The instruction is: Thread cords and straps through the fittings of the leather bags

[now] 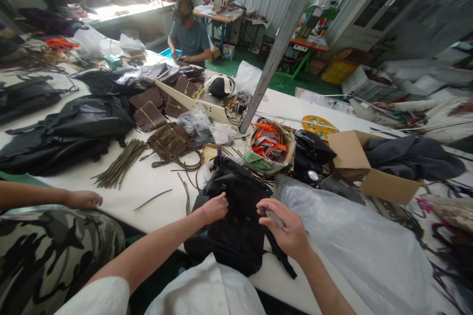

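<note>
A black backpack [236, 236] lies on the white table right in front of me. Over its left side is my left hand [215, 208], its fingers curled closed close to a small black tab [222, 188]; what they pinch is hidden. At the right side of the bag, my right hand [286, 226] pinches a small dark piece [263, 211] between thumb and fingers, too small to name surely. Below that hand, a black strap [283, 256] trails from the bag onto the table.
Clear plastic sheeting [354, 236] spreads to the right, below a cardboard box [349, 150]. Beyond the backpack stand a sack of orange scraps [269, 142], a brown bag [172, 142] and a post [275, 54]. A neighbour's hand [86, 200] is at left; another person [190, 37] sits across.
</note>
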{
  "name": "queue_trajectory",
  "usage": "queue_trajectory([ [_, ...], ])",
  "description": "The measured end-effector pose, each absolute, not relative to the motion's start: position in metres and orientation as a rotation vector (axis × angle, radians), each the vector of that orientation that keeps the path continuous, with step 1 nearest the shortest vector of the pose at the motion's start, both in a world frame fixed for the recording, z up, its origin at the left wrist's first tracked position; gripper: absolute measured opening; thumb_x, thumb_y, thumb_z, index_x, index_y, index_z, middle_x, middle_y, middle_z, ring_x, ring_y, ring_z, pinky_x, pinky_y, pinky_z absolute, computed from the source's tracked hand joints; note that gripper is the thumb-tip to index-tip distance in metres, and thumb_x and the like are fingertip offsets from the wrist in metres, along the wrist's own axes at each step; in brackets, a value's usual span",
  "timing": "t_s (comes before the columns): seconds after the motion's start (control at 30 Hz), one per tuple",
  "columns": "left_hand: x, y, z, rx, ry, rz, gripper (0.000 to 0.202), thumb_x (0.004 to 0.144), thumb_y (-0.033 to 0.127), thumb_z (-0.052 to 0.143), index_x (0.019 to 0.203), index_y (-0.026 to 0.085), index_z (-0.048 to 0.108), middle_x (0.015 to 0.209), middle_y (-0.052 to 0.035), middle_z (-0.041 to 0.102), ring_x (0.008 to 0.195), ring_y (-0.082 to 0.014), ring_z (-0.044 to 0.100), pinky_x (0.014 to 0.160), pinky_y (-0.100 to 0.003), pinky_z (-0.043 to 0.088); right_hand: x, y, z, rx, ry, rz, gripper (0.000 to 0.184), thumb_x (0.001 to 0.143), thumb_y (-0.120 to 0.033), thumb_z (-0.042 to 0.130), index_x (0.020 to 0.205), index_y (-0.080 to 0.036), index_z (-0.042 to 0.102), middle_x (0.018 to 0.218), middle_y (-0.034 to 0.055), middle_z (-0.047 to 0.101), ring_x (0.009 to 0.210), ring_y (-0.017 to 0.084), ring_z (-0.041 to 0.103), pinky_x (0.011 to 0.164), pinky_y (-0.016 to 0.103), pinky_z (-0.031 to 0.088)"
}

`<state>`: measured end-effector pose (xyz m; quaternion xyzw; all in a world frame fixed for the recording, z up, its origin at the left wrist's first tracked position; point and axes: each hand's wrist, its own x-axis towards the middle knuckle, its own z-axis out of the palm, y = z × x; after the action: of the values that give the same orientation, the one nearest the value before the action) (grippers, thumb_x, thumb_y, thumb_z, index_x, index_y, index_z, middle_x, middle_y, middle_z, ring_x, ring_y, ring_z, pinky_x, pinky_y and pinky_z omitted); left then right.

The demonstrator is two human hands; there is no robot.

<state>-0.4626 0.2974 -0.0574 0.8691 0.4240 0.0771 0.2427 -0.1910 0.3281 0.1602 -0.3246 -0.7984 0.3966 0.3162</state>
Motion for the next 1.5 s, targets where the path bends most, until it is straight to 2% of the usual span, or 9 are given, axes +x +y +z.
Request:
queue_trajectory([
  [0.27, -0.486, 0.311, -0.015, 2.296, 1.11, 0.267, 0.017, 0.08, 0.008, 0.069, 0.088, 0.021, 0.077, 0.097, -0.0107, 0.074, 0.105, -0.0307, 0.066, 0.131, -0.057, 0.022, -0.194, 0.338, 0.16, -0.89, -1.998, 1.159, 0.019, 0.104, -0.037, 0.071, 0.116, -0.024, 0.077, 0.108, 0.0088, 0.075, 0.096, 0.026, 0.071, 0.09, 0.036, 0.059],
  [0.43, -0.463, 0.308, 0.014, 2.095, 1.149, 0.376, 0.012, 0.089, 0.015, 0.066, 0.085, 0.022, 0.074, 0.075, -0.0048, 0.072, 0.079, -0.0263, 0.067, 0.126, -0.063, 0.023, -0.204, 0.35, 0.157, -0.906, -1.845, 1.318, 0.024, 0.102, -0.043, 0.074, 0.116, -0.023, 0.077, 0.107, 0.0083, 0.074, 0.096, 0.025, 0.07, 0.089, 0.035, 0.058],
  [0.53, -0.45, 0.312, 0.038, 1.93, 1.139, 0.515, 0.017, 0.094, 0.017, 0.061, 0.102, 0.023, 0.075, 0.08, -0.0017, 0.076, 0.077, -0.0222, 0.068, 0.116, -0.05, 0.041, -0.212, 0.36, 0.151, -0.909, -1.624, 1.453, 0.034, 0.1, -0.052, 0.077, 0.114, -0.021, 0.079, 0.105, 0.0084, 0.073, 0.093, 0.024, 0.069, 0.088, 0.035, 0.057],
  [0.6, -0.444, 0.317, 0.057, 1.811, 1.126, 0.626, 0.023, 0.098, 0.02, 0.054, 0.112, 0.022, 0.073, 0.081, -0.0006, 0.075, 0.076, -0.0197, 0.069, 0.094, -0.036, 0.053, -0.219, 0.368, 0.144, -0.875, -1.366, 1.552, 0.045, 0.093, -0.062, 0.081, 0.112, -0.021, 0.08, 0.105, 0.0083, 0.072, 0.089, 0.023, 0.067, 0.088, 0.037, 0.058],
  [0.7, -0.435, 0.325, 0.08, 1.657, 1.116, 0.787, 0.025, 0.103, 0.026, 0.05, 0.113, 0.02, 0.071, 0.084, -0.0004, 0.073, 0.072, -0.0163, 0.065, 0.07, -0.026, 0.049, -0.228, 0.379, 0.13, -0.835, -0.975, 1.669, 0.054, 0.083, -0.069, 0.088, 0.112, -0.024, 0.079, 0.11, 0.0069, 0.072, 0.088, 0.02, 0.066, 0.089, 0.039, 0.059],
  [0.87, -0.427, 0.333, 0.096, 1.495, 1.126, 0.965, 0.023, 0.102, 0.036, 0.058, 0.097, 0.018, 0.073, 0.086, -0.0022, 0.071, 0.076, -0.0163, 0.059, 0.071, -0.027, 0.044, -0.237, 0.392, 0.111, -0.792, -0.657, 1.782, 0.048, 0.085, -0.065, 0.089, 0.109, -0.025, 0.077, 0.114, 0.0039, 0.071, 0.094, 0.017, 0.066, 0.091, 0.033, 0.06],
  [1.07, -0.425, 0.329, 0.103, 1.279, 1.081, 1.021, 0.031, 0.106, 0.039, 0.05, 0.104, 0.015, 0.07, 0.073, 0.0009, 0.062, 0.065, -0.0142, 0.055, 0.064, -0.025, 0.042, -0.237, 0.406, 0.103, -0.65, -0.466, 1.835, 0.041, 0.086, -0.052, 0.094, 0.11, -0.025, 0.076, 0.111, -0.0015, 0.072, 0.093, 0.011, 0.068, 0.086, 0.025, 0.061],
  [1.23, -0.411, 0.336, 0.119, 1.177, 1.081, 1.125, 0.028, 0.104, 0.042, 0.057, 0.098, 0.016, 0.067, 0.082, 0.0008, 0.061, 0.074, -0.0128, 0.052, 0.067, -0.024, 0.039, -0.242, 0.41, 0.087, -0.648, -0.39, 1.872, 0.041, 0.086, -0.048, 0.095, 0.111, -0.022, 0.075, 0.111, -0.0022, 0.074, 0.093, 0.01, 0.071, 0.09, 0.025, 0.062],
  [1.5, -0.407, 0.33, 0.116, 1.095, 0.881, 0.93, 0.01, 0.087, 0.027, 0.063, 0.083, 0.018, 0.059, 0.069, -0.0004, 0.066, 0.058, -0.0143, 0.06, 0.057, -0.025, 0.045, -0.25, 0.401, 0.076, -0.637, -0.285, 1.891, 0.033, 0.09, -0.047, 0.091, 0.102, -0.021, 0.074, 0.113, -0.0039, 0.075, 0.092, 0.009, 0.073, 0.113, 0.038, 0.058],
])
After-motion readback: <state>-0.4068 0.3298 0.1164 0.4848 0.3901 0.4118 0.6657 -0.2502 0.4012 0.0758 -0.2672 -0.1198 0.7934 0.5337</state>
